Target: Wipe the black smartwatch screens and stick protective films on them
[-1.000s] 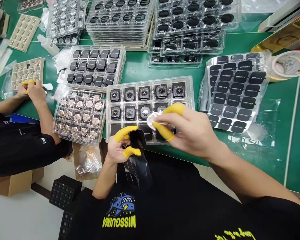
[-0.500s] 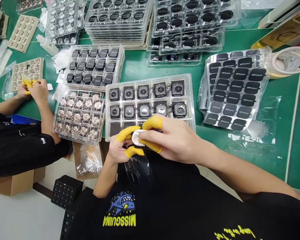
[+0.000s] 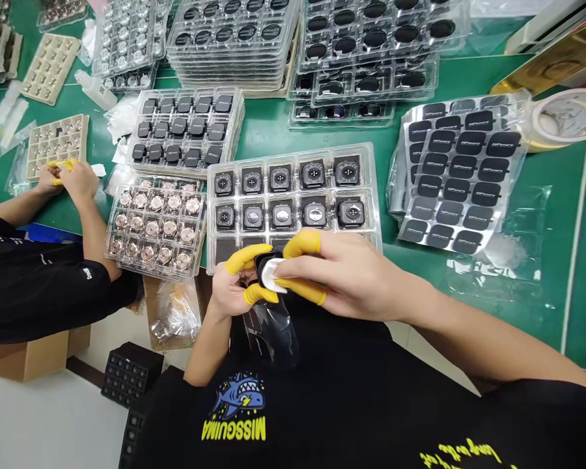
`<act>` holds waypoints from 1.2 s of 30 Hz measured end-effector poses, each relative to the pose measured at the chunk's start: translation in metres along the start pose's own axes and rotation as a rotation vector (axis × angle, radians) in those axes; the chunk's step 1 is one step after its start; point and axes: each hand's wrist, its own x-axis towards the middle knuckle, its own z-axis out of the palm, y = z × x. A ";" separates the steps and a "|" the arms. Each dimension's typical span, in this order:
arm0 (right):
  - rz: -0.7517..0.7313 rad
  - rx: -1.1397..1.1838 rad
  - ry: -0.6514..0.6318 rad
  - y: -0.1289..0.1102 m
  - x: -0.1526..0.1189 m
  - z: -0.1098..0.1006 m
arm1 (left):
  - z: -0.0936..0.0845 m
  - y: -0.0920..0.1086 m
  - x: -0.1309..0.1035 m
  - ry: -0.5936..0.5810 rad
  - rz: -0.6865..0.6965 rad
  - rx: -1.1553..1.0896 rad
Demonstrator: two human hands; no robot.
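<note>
Yellow finger cots cover several fingertips of both my hands. My left hand (image 3: 232,286) grips a black square smartwatch case (image 3: 260,262) by its edges. Pinched in my right hand (image 3: 349,273) is a white cotton pad (image 3: 271,276), pressed against the face of the case. My right fingers and the pad cover much of the case. Just beyond my hands lies a clear plastic tray (image 3: 293,157) with black watch cases in its compartments, backs up. Below my left hand hangs a piece of clear film (image 3: 280,342) with dark areas.
To the right are sheets of black stickers (image 3: 456,189) and a tape roll (image 3: 569,117). Left stand trays of rose-gold watch parts (image 3: 151,228) and black square pieces (image 3: 178,127). Stacked trays (image 3: 232,65) line the back. A co-worker's hands (image 3: 71,179) work at a beige tray (image 3: 34,153).
The white pad has shifted slightly down and right over the watch case, and more of the black face shows. My right hand moved a little right with it. The co-worker's hands shifted slightly.
</note>
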 end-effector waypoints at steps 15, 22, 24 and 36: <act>-0.033 -0.090 0.012 -0.004 -0.007 -0.004 | -0.003 0.000 0.000 0.022 0.025 -0.005; -0.063 -0.284 0.105 -0.001 0.006 0.015 | -0.001 -0.002 0.003 -0.016 0.038 0.074; -0.009 -0.372 0.102 0.006 -0.001 0.013 | 0.001 -0.002 0.000 0.012 -0.009 -0.005; 0.037 -0.097 0.133 -0.021 -0.029 0.008 | 0.012 0.005 -0.006 0.084 -0.092 -0.122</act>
